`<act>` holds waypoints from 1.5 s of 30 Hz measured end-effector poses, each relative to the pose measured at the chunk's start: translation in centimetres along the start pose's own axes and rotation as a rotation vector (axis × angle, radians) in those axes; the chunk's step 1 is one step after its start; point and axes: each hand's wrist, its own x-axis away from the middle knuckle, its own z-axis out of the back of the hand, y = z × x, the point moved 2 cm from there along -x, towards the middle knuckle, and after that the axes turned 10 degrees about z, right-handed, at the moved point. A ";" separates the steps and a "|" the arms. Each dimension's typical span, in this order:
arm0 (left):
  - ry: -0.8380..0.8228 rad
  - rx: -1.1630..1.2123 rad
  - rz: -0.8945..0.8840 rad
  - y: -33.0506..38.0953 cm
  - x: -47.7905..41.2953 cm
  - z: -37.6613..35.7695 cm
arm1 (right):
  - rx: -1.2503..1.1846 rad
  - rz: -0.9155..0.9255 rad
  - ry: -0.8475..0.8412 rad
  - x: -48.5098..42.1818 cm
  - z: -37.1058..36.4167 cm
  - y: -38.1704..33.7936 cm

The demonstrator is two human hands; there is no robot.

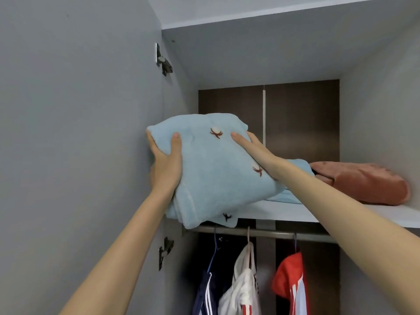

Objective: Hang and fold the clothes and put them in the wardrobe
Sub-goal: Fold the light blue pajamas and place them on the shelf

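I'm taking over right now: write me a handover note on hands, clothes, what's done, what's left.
Hands: left hand and right hand both grip the folded blue garment, tilted, partly over the shelf edge.
Done: pink folded piece lies on the shelf at right; navy garment, white garment and red garment hang on the rail below.
Left: slide the blue one fully onto the shelf.
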 end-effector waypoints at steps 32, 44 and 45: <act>0.276 -0.122 0.154 -10.7 -8.4 -10.0 | 0.120 0.150 -0.378 -21.6 -4.4 16.6; 0.153 -1.211 -0.246 -9.8 -6.8 -8.7 | 0.726 0.390 -0.401 -19.6 -3.3 14.7; 0.039 -1.295 -0.193 -9.6 -7.1 -8.5 | 0.721 0.363 -0.468 -18.8 -2.9 14.1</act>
